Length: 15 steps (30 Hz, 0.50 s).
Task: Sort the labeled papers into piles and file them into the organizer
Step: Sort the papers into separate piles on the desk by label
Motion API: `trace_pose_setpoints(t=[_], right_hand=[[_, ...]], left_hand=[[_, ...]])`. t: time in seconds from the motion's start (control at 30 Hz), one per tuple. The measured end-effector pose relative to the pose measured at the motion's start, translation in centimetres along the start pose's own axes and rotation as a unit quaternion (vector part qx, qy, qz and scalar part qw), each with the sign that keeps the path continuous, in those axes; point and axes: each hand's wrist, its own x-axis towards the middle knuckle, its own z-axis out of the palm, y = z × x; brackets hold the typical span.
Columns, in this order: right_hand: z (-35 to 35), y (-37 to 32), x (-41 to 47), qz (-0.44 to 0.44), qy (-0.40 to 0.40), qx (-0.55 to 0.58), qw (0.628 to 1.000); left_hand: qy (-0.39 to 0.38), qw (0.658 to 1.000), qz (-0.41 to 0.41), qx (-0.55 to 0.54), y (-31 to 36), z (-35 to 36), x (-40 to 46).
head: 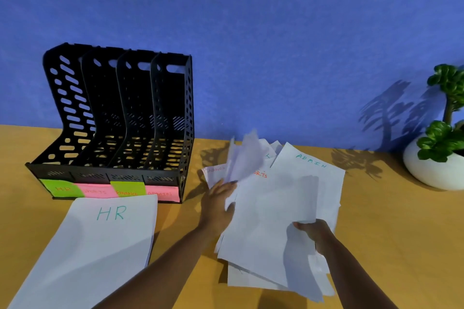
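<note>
I read the left hand [219, 204] as pinching a blurred, lifted white sheet [244, 158] at the left edge of the loose heap of white labelled papers [271, 221]; the fingers curl round the sheet's lower edge, and its label cannot be read. The right hand [316, 232] grips the near right side of the heap, thumb on top of the upper sheet, fingers hidden beneath. On the heap I can make out a sheet marked ADMIN [311, 161] at 12 o'clock from the right hand, and part of a red word ending in RTS. The relation that governs the coming move: the flat white pile headed HR [100, 238] lies at about 8 o'clock from the left hand, well apart, its long axis running away from me toward the black plastic four-slot file organizer [118, 118], which stands at 10 o'clock against the blue wall [251, 32]. The left hand is the nearer to both. The organizer's slots look empty; coloured tags on its front rail [110, 189] read HR, SPORTS, FINANCE, ADMIN. I judge sorting is at an early stage, filing not yet begun. A green plant in a white round pot [434, 170] stands at 2 o'clock on the yellow wooden table [389, 233].
</note>
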Motion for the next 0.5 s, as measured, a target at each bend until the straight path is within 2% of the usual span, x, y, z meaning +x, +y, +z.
trace_pose_setpoints(t=[0.07, 0.17, 0.23, 0.33, 0.5], right_hand=[[0.0, 0.0, 0.1, -0.001, -0.005, 0.001, 1.0], [-0.1, -0.1, 0.1, -0.003, -0.01, 0.003, 1.0], [-0.1, -0.1, 0.0, -0.005, -0.01, 0.006, 1.0], [-0.1, -0.1, 0.0, -0.006, -0.009, 0.012, 1.0], [0.0, 0.1, 0.4, -0.011, -0.007, 0.019, 1.0]], left_hand=[[-0.048, 0.985, 0.102, 0.127, -0.2, 0.4, -0.2], [-0.117, 0.965, 0.131, 0.195, -0.2, 0.8, -0.5], [-0.134, 0.971, 0.131, 0.151, -0.7, 1.2, -0.6], [-0.114, 0.99, 0.085, 0.021, -1.4, 1.5, -0.6], [-0.085, 0.996, 0.039, -0.004, -1.2, 1.1, -0.3]])
